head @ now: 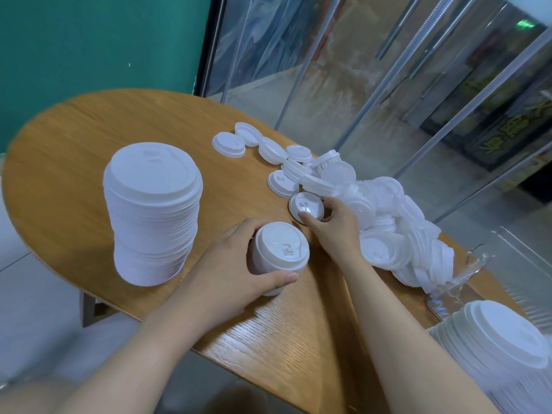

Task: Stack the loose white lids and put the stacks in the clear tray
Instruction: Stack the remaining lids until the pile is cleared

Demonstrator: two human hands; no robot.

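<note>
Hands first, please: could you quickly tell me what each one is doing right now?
Left hand: grips a short stack of lids.
Right hand: pinches a single loose lid lying on the table.

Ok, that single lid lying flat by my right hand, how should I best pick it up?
Pinch the single lid by its thin outer rim, coming from the near side where your right hand already touches it. It lies flat on the table, so only the rim offers purchase.
</note>
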